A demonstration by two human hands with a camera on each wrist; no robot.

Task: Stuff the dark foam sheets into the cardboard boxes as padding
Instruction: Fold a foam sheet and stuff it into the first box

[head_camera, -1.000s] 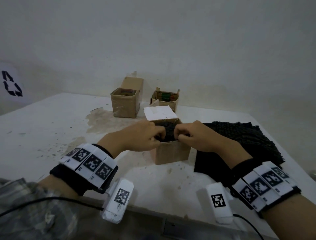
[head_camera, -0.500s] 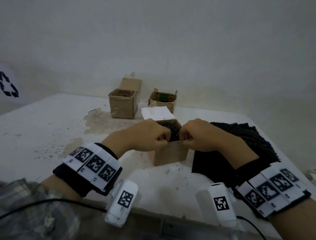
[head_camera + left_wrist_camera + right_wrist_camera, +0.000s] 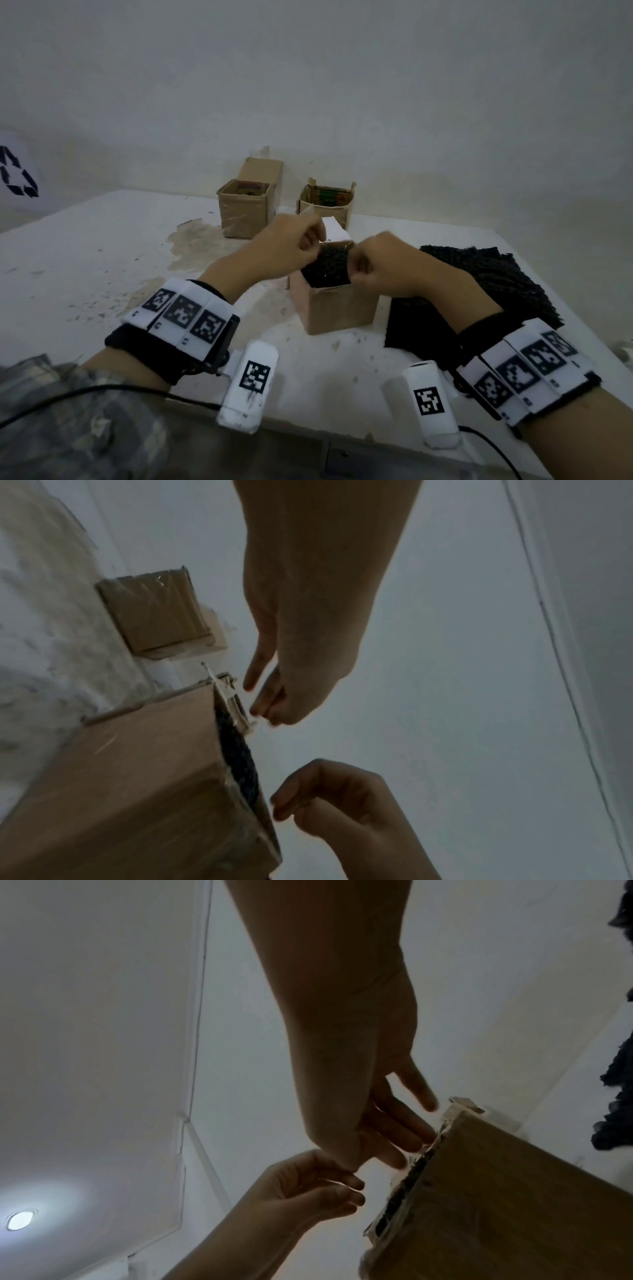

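Nearest cardboard box sits mid-table, dark foam already filling its mouth. Your left hand hovers at the box's 10 o'clock, fingers loosely curled, holding nothing that I can see. Your right hand is at its 3 o'clock, fingers curled at the rim; whether it pinches foam I can't tell. Spare foam sheets lie at 3 o'clock on the table. Foam looks light, soft, springy: pinch an edge, fold it, press the corners down. Two more boxes stand at 12 o'clock.
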